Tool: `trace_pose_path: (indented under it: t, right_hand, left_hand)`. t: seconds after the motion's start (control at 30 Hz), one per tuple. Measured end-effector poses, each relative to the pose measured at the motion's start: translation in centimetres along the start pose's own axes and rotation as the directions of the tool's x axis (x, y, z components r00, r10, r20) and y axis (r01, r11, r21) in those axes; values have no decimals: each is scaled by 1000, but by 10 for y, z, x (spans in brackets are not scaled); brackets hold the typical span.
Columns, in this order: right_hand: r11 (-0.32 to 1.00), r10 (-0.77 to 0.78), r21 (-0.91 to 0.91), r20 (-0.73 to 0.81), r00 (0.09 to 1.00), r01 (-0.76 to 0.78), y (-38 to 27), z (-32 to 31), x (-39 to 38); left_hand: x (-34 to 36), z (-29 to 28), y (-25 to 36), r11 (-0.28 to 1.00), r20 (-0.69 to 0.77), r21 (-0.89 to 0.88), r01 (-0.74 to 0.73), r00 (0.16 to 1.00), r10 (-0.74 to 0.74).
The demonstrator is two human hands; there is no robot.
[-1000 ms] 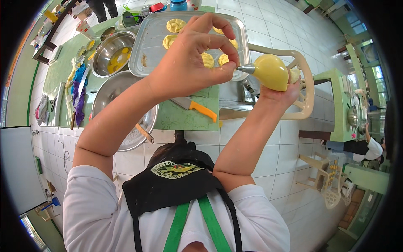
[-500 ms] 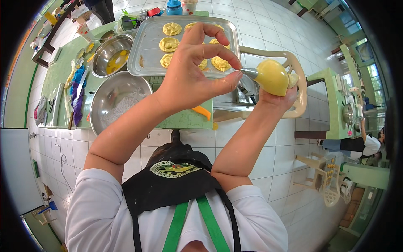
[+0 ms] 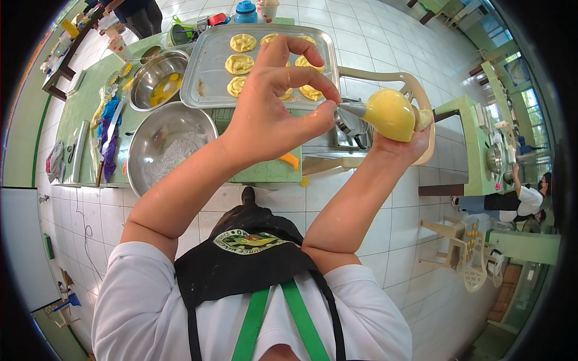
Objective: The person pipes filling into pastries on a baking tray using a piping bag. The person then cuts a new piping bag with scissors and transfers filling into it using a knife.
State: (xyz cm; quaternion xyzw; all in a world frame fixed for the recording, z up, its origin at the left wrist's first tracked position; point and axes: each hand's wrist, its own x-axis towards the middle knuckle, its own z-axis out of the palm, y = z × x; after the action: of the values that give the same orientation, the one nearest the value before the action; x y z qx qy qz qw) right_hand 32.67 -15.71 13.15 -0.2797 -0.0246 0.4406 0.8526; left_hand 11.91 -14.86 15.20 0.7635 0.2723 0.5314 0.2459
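A: So what are you actually holding down there?

B: My right grip (image 3: pixel 400 143) is wrapped around a fat yellow piping bag (image 3: pixel 390 114). It's up in the air, to the right of the metal tray (image 3: pixel 206 69), with its metal nozzle (image 3: pixel 354 108) aiming left.

A: And the other side?

B: Thumb and forefinger of my left grip (image 3: pixel 268 108) curl in right at the nozzle's end. Honestly can't tell if they're clamped on the metal or just meeting beside it. The other fingers are bent and spread.

A: What's on the tray?

B: Yellow piped rounds (image 3: pixel 239 64), in rows. My left grip blocks part of them. The tray's at the far right of the green table (image 3: pixel 259 174).

A: Anything left of it?

B: Yeah, a steel bowl (image 3: pixel 139 84) with egg yolks (image 3: pixel 167 89), and nearer to me a bigger mixing bowl (image 3: pixel 140 157) with white powder inside. Beige chair (image 3: pixel 385 77) sits off to the right.
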Motion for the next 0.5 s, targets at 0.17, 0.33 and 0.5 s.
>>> trace_pose_path:
  t: [0.17,0.33,0.5]
  right_hand:
    - [999,-38,7,2,999,38,-3,6,-10]
    - [997,-46,54,-97,994,51,-7,13,-13]
    - [997,-49,64,7,999,48,-11,5,-9]
  left_hand:
    - [-4,2,0,998,10,-17,58,998,-58]
    - [-5,5,-1,995,-2,-59,75,997,-76]
    - [-6,8,3,999,-36,24,34,999,-33]
